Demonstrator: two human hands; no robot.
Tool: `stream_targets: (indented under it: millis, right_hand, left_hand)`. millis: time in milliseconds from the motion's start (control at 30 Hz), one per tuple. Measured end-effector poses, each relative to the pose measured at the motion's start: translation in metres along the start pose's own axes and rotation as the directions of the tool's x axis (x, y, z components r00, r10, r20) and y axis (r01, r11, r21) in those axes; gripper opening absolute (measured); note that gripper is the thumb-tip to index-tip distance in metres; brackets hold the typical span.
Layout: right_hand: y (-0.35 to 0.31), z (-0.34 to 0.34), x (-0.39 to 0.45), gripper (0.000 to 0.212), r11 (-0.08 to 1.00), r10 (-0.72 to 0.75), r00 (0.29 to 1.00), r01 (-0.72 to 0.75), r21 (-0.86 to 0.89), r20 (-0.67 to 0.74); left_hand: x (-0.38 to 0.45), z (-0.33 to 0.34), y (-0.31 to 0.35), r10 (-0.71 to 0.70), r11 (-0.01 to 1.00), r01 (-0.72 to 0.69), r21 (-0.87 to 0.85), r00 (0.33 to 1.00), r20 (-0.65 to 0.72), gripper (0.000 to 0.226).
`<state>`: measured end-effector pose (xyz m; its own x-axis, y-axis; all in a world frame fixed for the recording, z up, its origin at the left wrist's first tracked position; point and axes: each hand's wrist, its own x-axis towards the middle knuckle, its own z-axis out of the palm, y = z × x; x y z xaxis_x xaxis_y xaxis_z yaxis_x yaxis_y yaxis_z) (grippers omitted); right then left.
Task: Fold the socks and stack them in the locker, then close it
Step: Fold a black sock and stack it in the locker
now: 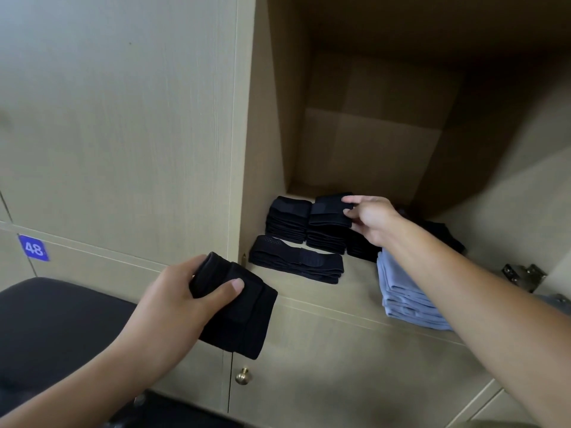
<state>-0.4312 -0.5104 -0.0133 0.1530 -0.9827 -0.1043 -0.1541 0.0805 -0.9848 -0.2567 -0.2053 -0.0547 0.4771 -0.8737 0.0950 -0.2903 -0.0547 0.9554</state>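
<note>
The left hand [173, 299] curls its grip around a folded black fabric sock [244, 316] in front of the open light-wood locker [324, 291]. Inside, black sock stacks [289, 219] stand on the shelf; the right hand [372, 220] pinches the top folded sock [329, 211], beside a pale blue folded pile [404, 291].

"48" on blue label [33, 248], locker door [92, 267]
</note>
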Motion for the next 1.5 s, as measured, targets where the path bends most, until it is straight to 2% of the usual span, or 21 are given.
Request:
stream_targets:
  millis: [100, 167, 300, 367, 600, 767, 833, 933, 1000, 1067, 1200, 1267, 1400, 1500]
  right_hand:
    - [0.003, 0.003, 0.006, 0.037, 1.000, 0.012, 1.000, -0.012, -0.027, 0.003]
    - [0.007, 0.004, 0.011, 0.033, 0.994, -0.008, 1.000, 0.005, -0.111, -0.024]
    - [0.013, 0.003, 0.010, 0.021, 0.910, -0.171, 0.982, 0.124, -0.396, -0.085]
    - [0.014, 0.002, 0.008, 0.020, 0.869, -0.231, 0.969, 0.163, -0.467, -0.092]
    - [0.018, -0.001, 0.007, 0.015, 0.857, -0.227, 0.968, 0.146, -0.495, -0.108]
    - [0.009, 0.004, -0.013, 0.014, 0.844, -0.334, 0.941, 0.272, -0.463, -0.055]
    - [0.001, 0.008, -0.034, 0.010, 0.825, -0.357, 0.934, 0.320, -0.465, 0.010]
    - [-0.010, 0.019, -0.080, 0.011, 0.800, -0.263, 0.923, 0.372, -0.471, 0.282]
    - [-0.013, 0.027, -0.113, 0.014, 0.785, -0.159, 0.874, 0.394, -0.478, 0.459]
    - [-0.014, 0.032, -0.139, 0.020, 0.758, -0.091, 0.819, 0.426, -0.494, 0.567]
    - [-0.010, 0.038, -0.169, 0.022, 0.764, -0.076, 0.773, 0.451, -0.461, 0.630]
    - [-0.006, 0.042, -0.172, 0.020, 0.786, -0.123, 0.776, 0.457, -0.417, 0.618]
    - [-0.001, 0.045, -0.172, 0.019, 0.749, -0.216, 0.796, 0.506, -0.428, 0.565]
    - [-0.002, 0.044, -0.173, 0.008, 0.802, -0.193, 0.757, 0.488, -0.344, 0.624]
  left_hand:
    - [0.000, -0.001, -0.001, 0.001, 1.000, -0.001, -0.002, 1.000, 0.007, 0.006]
    - [0.000, -0.001, -0.001, -0.004, 1.000, 0.004, -0.003, 1.000, 0.004, 0.005]
    - [0.000, -0.001, -0.001, -0.002, 1.000, 0.002, 0.002, 1.000, 0.000, 0.006]
    - [0.000, -0.001, -0.001, 0.003, 1.000, -0.003, -0.002, 1.000, 0.002, 0.006]
    - [-0.003, -0.003, 0.000, 0.009, 1.000, -0.009, 0.008, 1.000, -0.003, 0.007]
    - [-0.002, -0.007, -0.001, -0.011, 1.000, 0.010, -0.012, 1.000, -0.028, 0.010]
    - [-0.002, -0.007, 0.001, -0.015, 0.999, 0.013, -0.036, 0.999, -0.039, 0.010]
    - [-0.002, -0.005, 0.003, -0.014, 0.997, 0.010, -0.074, 0.998, -0.056, 0.009]
    - [-0.001, -0.002, 0.004, -0.008, 0.996, 0.000, -0.092, 0.997, -0.080, 0.008]
    - [-0.001, 0.000, 0.006, -0.008, 0.992, -0.004, -0.127, 0.996, -0.092, 0.009]
    - [-0.001, 0.003, 0.010, -0.012, 0.983, -0.005, -0.183, 0.996, -0.092, 0.009]
    - [-0.002, 0.005, 0.013, -0.016, 0.976, -0.002, -0.219, 0.997, -0.080, 0.010]
    - [-0.004, 0.006, 0.016, -0.038, 0.946, 0.018, -0.323, 0.998, -0.054, 0.014]
    - [-0.005, 0.006, 0.017, -0.050, 0.929, 0.031, -0.368, 0.998, -0.043, 0.016]
